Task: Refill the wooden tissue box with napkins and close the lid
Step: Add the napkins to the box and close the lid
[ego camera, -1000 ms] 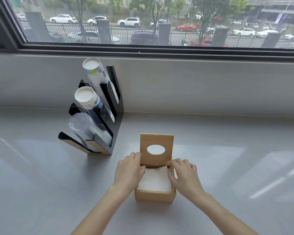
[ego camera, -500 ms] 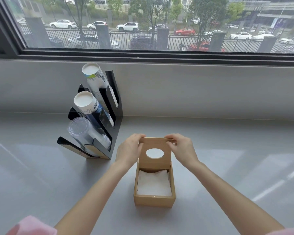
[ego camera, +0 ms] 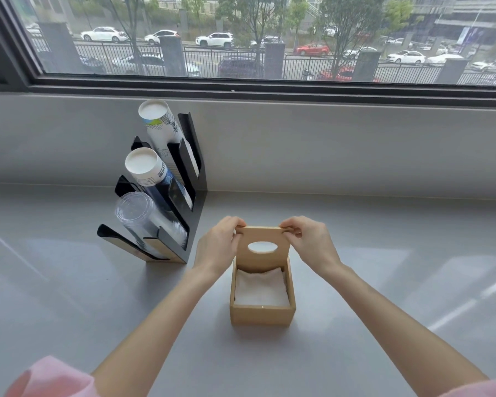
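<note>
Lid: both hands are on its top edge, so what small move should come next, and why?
Probably swing the lid forward and down onto the box. It stands upright, the left hand and right hand pinch its top corners, and napkins already lie inside.

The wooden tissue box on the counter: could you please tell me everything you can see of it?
The light wooden tissue box is a small square container standing upright on the grey counter, right of the black cup holder. Its hinged wooden lid, pierced by an oval opening, stands raised at the far edge. White folded napkins lie inside. The left hand and right hand pinch the lid's top corners.
</note>
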Available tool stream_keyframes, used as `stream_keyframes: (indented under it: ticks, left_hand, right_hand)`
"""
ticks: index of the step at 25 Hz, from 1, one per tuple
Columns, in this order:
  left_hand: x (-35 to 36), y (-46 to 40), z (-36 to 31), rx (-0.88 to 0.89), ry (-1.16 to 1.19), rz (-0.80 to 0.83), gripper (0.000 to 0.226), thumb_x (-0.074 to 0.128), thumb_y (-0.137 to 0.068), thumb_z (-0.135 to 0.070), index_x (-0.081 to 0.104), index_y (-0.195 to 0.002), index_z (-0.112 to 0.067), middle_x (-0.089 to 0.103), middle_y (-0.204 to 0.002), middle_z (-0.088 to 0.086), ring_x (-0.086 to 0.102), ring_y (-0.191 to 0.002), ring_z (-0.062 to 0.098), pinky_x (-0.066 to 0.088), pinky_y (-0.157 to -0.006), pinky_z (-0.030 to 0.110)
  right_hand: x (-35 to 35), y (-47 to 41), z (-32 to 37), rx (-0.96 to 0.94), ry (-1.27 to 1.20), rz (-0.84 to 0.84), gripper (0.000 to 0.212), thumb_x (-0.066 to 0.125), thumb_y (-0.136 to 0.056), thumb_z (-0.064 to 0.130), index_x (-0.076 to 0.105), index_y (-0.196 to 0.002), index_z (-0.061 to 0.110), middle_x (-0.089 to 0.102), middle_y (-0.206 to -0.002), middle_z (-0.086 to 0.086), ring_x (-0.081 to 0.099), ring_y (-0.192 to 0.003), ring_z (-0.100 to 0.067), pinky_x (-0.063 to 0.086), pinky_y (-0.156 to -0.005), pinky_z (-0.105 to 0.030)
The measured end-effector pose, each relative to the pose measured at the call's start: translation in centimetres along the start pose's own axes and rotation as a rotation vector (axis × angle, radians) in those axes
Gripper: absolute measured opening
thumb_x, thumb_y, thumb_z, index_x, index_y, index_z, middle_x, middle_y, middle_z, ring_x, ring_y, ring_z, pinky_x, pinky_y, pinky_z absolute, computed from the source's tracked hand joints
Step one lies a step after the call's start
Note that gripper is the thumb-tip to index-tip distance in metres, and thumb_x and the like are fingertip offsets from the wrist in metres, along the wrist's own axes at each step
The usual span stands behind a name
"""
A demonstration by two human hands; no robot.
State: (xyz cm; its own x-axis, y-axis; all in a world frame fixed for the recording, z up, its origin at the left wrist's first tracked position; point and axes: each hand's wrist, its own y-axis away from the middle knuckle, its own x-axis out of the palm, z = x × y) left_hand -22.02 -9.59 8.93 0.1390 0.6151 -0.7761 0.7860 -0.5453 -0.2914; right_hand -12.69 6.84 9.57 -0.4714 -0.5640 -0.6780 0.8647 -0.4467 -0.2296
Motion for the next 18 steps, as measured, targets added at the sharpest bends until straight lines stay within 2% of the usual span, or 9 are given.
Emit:
stream_keyframes:
  ticks: [4,8,13,18]
  left_hand:
    - [0.2,1.7,0.3,0.040,0.066,-0.061,0.014,0.055,-0.087,-0.010,0.063,-0.097,-0.014,0.067,-0.099,-0.003,0.062,-0.089,0.016,0.047,-0.072,0.029]
    - [0.6,4.5,1.9,0.138,0.126,0.010,0.013,0.059,-0.085,-0.007,0.062,-0.096,-0.013,0.066,-0.094,-0.007,0.062,-0.084,0.011,0.051,-0.077,0.029]
    - [1.1,7.3,2.8,0.209,0.143,0.058,0.022,0.061,-0.084,-0.010,0.066,-0.104,-0.017,0.068,-0.100,-0.008,0.061,-0.089,0.005,0.048,-0.078,0.020]
    - [1.8,9.1,3.1,0.175,0.148,0.137,0.021,0.062,-0.084,-0.012,0.069,-0.104,-0.016,0.066,-0.110,-0.005,0.062,-0.098,0.008,0.047,-0.088,0.023]
  right_hand:
    - [0.0,1.7,-0.4,-0.073,0.065,-0.032,0.012,0.059,-0.086,0.011,0.068,-0.092,0.017,0.071,-0.092,0.005,0.063,-0.086,-0.016,0.053,-0.078,-0.037]
    - [0.0,4.6,-1.5,-0.217,0.175,-0.034,0.009,0.065,-0.083,0.014,0.069,-0.091,0.018,0.074,-0.085,0.009,0.069,-0.079,-0.017,0.051,-0.065,-0.027]
    - [0.6,7.5,-3.0,-0.336,0.165,-0.010,0.020,0.070,-0.079,0.005,0.073,-0.095,0.016,0.076,-0.097,0.004,0.072,-0.087,-0.016,0.059,-0.068,-0.033]
    - [1.6,9.6,-3.9,-0.357,0.197,0.022,0.023,0.075,-0.073,0.004,0.075,-0.092,0.017,0.075,-0.100,0.004,0.071,-0.093,-0.013,0.060,-0.073,-0.032]
